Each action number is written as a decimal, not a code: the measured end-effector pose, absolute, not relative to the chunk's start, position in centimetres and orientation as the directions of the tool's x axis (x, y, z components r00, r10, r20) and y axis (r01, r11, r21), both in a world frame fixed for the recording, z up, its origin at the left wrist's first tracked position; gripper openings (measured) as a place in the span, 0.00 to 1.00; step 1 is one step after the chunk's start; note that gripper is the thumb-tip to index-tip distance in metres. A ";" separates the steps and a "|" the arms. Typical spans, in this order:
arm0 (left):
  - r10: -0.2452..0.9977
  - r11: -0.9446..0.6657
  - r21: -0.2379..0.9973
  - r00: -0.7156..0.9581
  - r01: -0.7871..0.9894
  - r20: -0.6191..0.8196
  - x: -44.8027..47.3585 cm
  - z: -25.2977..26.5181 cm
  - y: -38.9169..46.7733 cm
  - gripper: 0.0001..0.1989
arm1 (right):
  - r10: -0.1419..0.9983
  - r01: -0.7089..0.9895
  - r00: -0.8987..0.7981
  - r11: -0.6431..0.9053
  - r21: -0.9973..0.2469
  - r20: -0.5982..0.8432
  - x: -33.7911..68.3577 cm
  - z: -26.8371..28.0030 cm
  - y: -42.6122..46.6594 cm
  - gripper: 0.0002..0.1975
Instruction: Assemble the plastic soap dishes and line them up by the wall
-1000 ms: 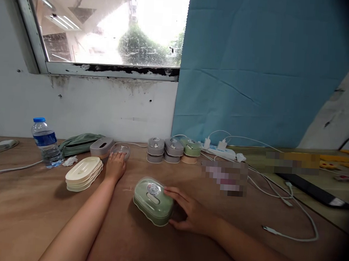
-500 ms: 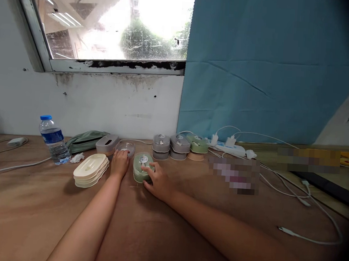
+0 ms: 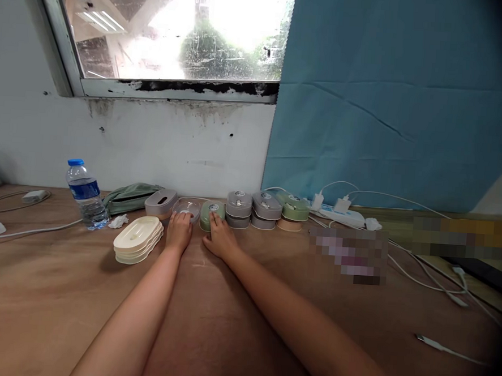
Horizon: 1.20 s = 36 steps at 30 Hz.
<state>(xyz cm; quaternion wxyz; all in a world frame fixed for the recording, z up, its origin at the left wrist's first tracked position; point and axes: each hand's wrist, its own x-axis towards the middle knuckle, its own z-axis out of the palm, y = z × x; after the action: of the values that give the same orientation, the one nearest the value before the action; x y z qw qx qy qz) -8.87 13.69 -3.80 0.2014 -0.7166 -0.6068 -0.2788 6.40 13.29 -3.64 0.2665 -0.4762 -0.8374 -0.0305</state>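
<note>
My left hand rests at the front of a clear plastic container, its fingers stretched over the near rim. Beside it, my right hand touches the front of a green lidded box with a round label on top. The fingers lie stretched on the box, with the thumb apart in front. This box stands between the clear container and stacked grey boxes. To the left of my left hand sits a stack of cream oval lids. Behind the lids is a grey box with a slotted lid.
Further right stand another grey stack and a green box on a tan one. A water bottle, crumpled tissue and green pouch are at left. A power strip and white cables lie at right.
The green box has moved away from me towards the wall, into line with the other boxes, my right hand going with it. My left hand stays at the clear container. The view has shifted slightly.
</note>
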 end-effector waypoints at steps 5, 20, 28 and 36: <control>0.758 -0.181 0.033 0.118 0.983 0.641 -8.9 -3.7 13.3 0.12 | 0.804 0.847 -0.376 0.500 -0.182 0.461 6.0 -4.0 14.9 0.37; 0.776 -0.219 -0.108 0.241 0.970 0.583 -9.0 -2.8 7.2 0.12 | 0.615 0.674 -0.655 0.738 -0.028 0.439 9.2 -2.0 8.9 0.33; 0.703 -0.301 -0.088 0.283 0.949 0.652 -10.3 -2.3 4.1 0.14 | 0.595 0.600 -0.689 0.789 -0.136 0.414 17.7 -2.6 1.7 0.29; 0.668 0.130 0.074 -0.143 0.989 0.730 -16.4 0.5 4.4 0.22 | 0.749 0.657 -0.543 0.661 -0.363 0.379 23.2 -2.1 0.0 0.13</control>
<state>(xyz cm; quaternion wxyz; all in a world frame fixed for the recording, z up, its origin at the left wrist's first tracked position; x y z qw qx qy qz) -16.35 4.35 0.47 0.2776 -0.5929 -0.6985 -0.2889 23.21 0.05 -2.06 0.2579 -0.4023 -0.8739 0.0888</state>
